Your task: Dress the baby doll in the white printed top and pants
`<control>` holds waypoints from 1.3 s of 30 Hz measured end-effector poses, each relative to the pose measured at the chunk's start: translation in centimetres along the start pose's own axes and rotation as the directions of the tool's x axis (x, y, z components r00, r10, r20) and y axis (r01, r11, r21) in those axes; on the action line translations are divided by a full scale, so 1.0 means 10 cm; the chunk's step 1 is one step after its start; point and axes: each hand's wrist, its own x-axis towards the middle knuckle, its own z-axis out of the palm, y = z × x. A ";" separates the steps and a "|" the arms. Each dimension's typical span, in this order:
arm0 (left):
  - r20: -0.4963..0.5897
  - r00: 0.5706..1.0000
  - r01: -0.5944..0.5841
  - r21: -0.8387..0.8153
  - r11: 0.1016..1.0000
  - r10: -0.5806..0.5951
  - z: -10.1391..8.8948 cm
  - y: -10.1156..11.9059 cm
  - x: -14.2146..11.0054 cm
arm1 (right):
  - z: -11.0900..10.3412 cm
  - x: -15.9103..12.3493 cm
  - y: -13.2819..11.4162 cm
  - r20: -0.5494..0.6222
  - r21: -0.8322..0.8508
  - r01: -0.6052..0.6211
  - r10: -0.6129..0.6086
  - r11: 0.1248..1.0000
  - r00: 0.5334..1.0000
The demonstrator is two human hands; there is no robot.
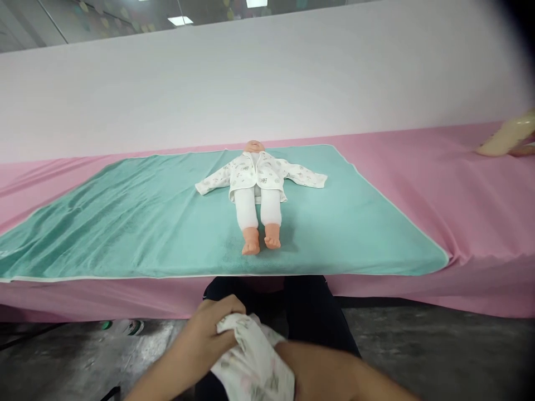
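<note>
Low in front of my lap, my left hand (213, 326) is closed on a crumpled white printed cloth (257, 365), pinching its upper edge between thumb and fingers. My right hand (295, 356) is against or inside the same cloth from the right; it is blurred and its fingers are hidden. Beyond them a baby doll (251, 243) lies on its back, feet toward me. It wears a white printed jacket (267, 170) with sleeves spread wide and white leggings (271, 208). Neither hand touches the doll.
Under the doll is a teal blanket (167, 223) on a pink-covered table (397, 167), with a white wall behind. A cream, rounded object (507, 136) lies at the far right. Clear bottles with green parts (134, 327) are on the grey floor at left.
</note>
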 end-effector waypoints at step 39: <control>-0.305 0.943 -0.154 -0.052 0.987 0.132 -0.44 0.71 1.55 | -0.92 0.13 -1.17 -0.569 -0.357 0.398 -0.535 0.845 0.625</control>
